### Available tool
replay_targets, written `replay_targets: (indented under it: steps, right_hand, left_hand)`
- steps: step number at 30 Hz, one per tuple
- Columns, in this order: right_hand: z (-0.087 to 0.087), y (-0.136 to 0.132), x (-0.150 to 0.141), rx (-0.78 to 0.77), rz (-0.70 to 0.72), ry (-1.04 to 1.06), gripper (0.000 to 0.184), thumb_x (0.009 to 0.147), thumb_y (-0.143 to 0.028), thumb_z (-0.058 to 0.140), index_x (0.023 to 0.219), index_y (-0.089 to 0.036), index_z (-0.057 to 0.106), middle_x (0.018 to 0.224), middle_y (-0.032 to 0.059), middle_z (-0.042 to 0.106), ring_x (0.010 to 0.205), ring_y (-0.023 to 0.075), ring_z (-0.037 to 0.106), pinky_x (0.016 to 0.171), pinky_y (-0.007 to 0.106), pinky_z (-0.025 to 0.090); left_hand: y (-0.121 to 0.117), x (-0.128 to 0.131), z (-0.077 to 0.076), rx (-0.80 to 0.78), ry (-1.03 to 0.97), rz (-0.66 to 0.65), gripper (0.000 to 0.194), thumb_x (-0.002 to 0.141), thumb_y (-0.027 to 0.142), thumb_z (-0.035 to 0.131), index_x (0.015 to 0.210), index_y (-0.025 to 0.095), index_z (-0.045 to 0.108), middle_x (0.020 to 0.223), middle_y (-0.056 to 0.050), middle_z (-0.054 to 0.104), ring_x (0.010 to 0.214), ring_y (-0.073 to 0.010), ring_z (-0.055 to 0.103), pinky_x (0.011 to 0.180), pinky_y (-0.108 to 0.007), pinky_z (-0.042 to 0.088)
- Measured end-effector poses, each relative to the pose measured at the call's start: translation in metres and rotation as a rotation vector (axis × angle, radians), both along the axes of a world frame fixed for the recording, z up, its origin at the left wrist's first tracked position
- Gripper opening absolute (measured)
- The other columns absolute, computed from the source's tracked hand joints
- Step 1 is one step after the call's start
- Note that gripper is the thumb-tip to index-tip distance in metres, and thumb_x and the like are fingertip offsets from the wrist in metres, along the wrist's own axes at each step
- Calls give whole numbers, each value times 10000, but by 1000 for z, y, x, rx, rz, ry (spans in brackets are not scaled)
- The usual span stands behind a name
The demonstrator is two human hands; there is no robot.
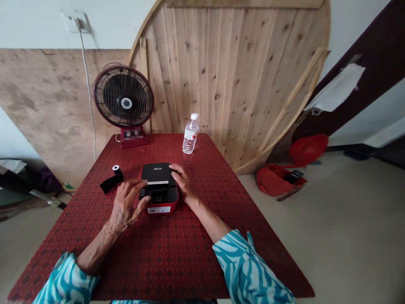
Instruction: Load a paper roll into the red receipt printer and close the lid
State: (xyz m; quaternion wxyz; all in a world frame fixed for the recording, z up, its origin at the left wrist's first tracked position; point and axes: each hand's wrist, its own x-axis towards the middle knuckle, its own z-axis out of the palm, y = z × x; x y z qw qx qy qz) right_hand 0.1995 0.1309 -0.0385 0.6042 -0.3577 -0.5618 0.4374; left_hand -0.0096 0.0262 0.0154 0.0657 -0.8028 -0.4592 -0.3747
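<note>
A small black-topped printer (163, 173) with a red base sits mid-table, white labels on its top and front. My left hand (125, 204) is at its near left side. Between the thumb and fingertips is a black bar-shaped part (144, 193); whether it is separate from the printer is unclear. Against the printer's right edge lies my right hand (182, 182), fingers extended and touching the top and side, not wrapped round anything. Left of the printer stands a dark-sided paper roll (117, 171), with a black strip (110, 184) trailing from it across the tablecloth.
A plastic water bottle (190, 134) stands toward the back of the red-patterned table (167, 257). At the back left is a dark red fan (124, 99). A large round wooden panel (234, 76) leans behind. On the floor to the right is a red dustpan (274, 181).
</note>
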Motion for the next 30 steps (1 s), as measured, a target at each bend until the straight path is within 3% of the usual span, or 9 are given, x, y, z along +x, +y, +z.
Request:
replay_targets:
  steps: [2, 7, 13, 18, 22, 30]
  right_hand:
    - [-4, 2, -1, -25, 8, 19, 318, 772, -428, 598, 1044, -277, 662, 1184, 25, 629, 1144, 212, 545, 1050, 393, 389]
    - [-8, -1, -2, -80, 18, 50, 398, 788, -412, 587, 1160, -274, 610, 1226, 31, 632, 1138, 221, 568, 1029, 402, 418]
    - [-8, -7, -1, -67, 21, 26, 436, 818, -437, 565, 1221, -270, 569, 1287, 39, 607, 1196, 228, 543, 1052, 408, 400]
    - [-18, -8, -1, -136, 30, 69, 502, 849, -548, 484, 1258, -262, 536, 1312, 47, 595, 1230, 230, 527, 1065, 420, 390]
    - [-23, -5, -1, -168, 47, 94, 498, 846, -571, 471, 1232, -267, 555, 1317, 37, 595, 1246, 230, 517, 1071, 426, 382]
    - [-25, -3, 0, -176, 55, 94, 428, 838, -510, 513, 1174, -261, 602, 1267, 21, 628, 1217, 236, 531, 1091, 440, 354]
  left_hand:
    - [3, -5, 0, -15, 18, 59, 347, 929, 346, 480, 1225, 194, 577, 1154, -128, 618, 1045, -262, 560, 882, -407, 434]
    - [6, -8, -1, -61, 78, 54, 301, 950, 306, 431, 1147, 190, 628, 1128, -116, 641, 1042, -260, 558, 866, -406, 430]
    - [7, -9, -6, -116, -16, 32, 321, 960, 295, 397, 1132, 208, 655, 1120, -100, 648, 1019, -243, 571, 878, -412, 436]
    - [7, -8, -12, -425, -512, -1, 336, 943, 379, 450, 1184, 214, 617, 1195, -83, 614, 1133, -226, 565, 958, -378, 460]
    - [12, -4, -14, -720, -905, -55, 479, 848, 407, 590, 1270, 189, 533, 1216, -96, 640, 1132, -264, 586, 957, -407, 468]
    - [24, -1, -16, -978, -1291, -130, 681, 638, 309, 749, 1277, 192, 544, 1187, -108, 666, 1122, -322, 599, 935, -413, 459]
